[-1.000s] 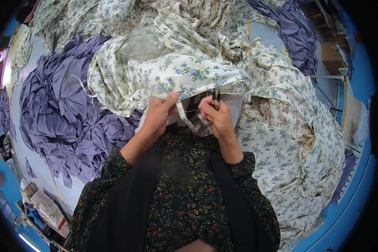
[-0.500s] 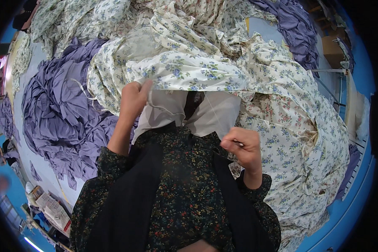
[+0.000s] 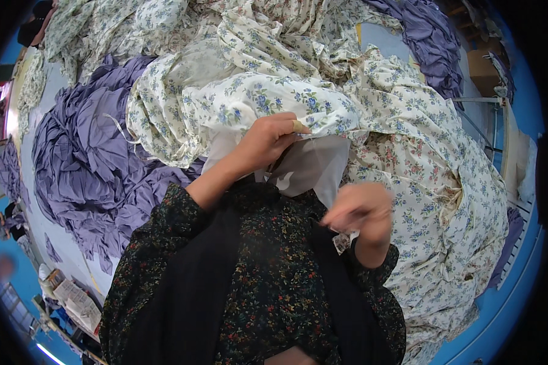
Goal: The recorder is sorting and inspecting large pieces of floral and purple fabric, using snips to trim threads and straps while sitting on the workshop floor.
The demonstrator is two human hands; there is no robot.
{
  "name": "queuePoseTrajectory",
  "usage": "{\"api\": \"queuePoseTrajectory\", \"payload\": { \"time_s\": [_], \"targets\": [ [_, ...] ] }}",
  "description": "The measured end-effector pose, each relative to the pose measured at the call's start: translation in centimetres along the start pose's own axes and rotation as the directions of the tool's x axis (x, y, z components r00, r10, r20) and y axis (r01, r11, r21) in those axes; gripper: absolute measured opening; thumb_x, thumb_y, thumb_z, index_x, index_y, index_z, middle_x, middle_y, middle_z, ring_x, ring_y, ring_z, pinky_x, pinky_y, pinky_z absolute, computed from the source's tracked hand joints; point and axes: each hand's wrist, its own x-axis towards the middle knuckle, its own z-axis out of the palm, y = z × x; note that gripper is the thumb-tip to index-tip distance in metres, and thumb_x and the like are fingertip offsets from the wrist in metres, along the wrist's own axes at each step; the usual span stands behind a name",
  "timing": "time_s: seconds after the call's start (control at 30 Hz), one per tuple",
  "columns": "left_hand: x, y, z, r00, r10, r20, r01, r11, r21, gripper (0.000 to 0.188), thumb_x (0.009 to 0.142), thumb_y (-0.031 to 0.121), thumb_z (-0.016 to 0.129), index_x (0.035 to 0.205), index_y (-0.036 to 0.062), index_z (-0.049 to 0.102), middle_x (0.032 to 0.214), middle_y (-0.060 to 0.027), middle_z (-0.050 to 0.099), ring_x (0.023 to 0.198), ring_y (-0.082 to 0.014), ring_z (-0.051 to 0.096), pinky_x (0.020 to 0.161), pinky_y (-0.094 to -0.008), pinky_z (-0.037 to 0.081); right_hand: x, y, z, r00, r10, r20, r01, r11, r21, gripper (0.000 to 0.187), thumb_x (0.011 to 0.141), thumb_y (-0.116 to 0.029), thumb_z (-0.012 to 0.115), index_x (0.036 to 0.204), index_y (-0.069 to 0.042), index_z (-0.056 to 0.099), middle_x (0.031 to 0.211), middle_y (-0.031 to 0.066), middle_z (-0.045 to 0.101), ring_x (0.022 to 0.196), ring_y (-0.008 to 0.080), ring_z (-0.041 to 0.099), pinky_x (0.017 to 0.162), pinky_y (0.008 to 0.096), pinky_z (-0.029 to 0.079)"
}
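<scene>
A white floral fabric (image 3: pixel 274 100) with blue flowers and green leaves is bunched in front of me. My left hand (image 3: pixel 271 137) pinches its near edge, a yellowish band around one finger. Over my lap below that edge hangs plain white cloth (image 3: pixel 329 161). Closer to my body and to the right, my right hand (image 3: pixel 364 210) is apart from the fabric, its fingers curled together and blurred. What it holds cannot be made out.
Crumpled purple fabric (image 3: pixel 85 158) is heaped at left, with more purple cloth (image 3: pixel 429 42) at the far right. Floral fabric (image 3: pixel 432 201) piles up along my right side. A metal rack (image 3: pixel 478 100) stands beyond it; stacked papers (image 3: pixel 76 298) lie at lower left.
My left hand has moved right along the near edge and now grips it near the middle. My right hand has shifted slightly right; the thread stretched to it earlier no longer shows.
</scene>
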Motion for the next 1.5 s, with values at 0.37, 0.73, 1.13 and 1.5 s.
{"api": "queuePoseTrajectory", "payload": {
  "time_s": [0.37,0.73,1.13,1.5],
  "targets": [
    [-1.5,-1.0,0.1,0.809,-0.53,0.254,0.578,0.635,-0.513,0.026,0.101,0.023,0.056,0.109,0.0001,0.064,0.091,0.0045,0.061,0.085,-0.0044,0.049,0.078,-0.0226,0.042,2.4,8.5,0.0,0.882,0.076,-0.465,-0.254,0.907,-0.335,0.025,0.098,-0.027,0.059,0.106,-0.003,0.063,0.068,0.0009,0.058,0.06,0.0089,0.053,0.054,0.0258,0.039],
    [-2.0,-0.4,0.0,0.795,-0.571,0.207,0.552,0.539,-0.636,0.023,0.1,0.022,0.057,0.106,0.0017,0.064,0.087,0.007,0.058,0.08,-0.0023,0.047,0.074,-0.0201,0.04,4.1,9.5,0.5,0.957,-0.208,-0.201,-0.053,0.559,-0.827,0.016,0.09,-0.025,0.067,0.087,-0.01,0.064,0.072,0.0081,0.063,0.061,0.0294,0.062,0.053,0.0375,0.045],
    [-1.7,-0.1,-0.5,0.792,-0.57,0.218,0.558,0.532,-0.637,0.021,0.1,0.02,0.057,0.105,0.0015,0.065,0.09,0.0054,0.061,0.082,-0.0032,0.049,0.075,-0.0218,0.042,4.6,10.0,-0.5,0.969,-0.225,-0.101,0.049,0.575,-0.816,0.015,0.09,-0.021,0.067,0.09,-0.007,0.066,0.071,0.0074,0.064,0.058,0.0234,0.062,0.053,0.0335,0.045],
    [-1.7,-0.7,-2.4,0.978,-0.189,-0.09,0.187,0.982,-0.038,0.013,0.09,0.007,0.064,0.103,0.0056,0.065,0.081,-0.0065,0.063,0.066,-0.0169,0.059,0.059,-0.0299,0.047,3.6,9.9,-1.1,0.908,0.129,-0.398,-0.25,0.93,-0.268,0.011,0.091,-0.011,0.068,0.095,0.0,0.064,0.072,-0.0011,0.06,0.065,0.0052,0.052,0.061,0.021,0.043]
  ]
}}
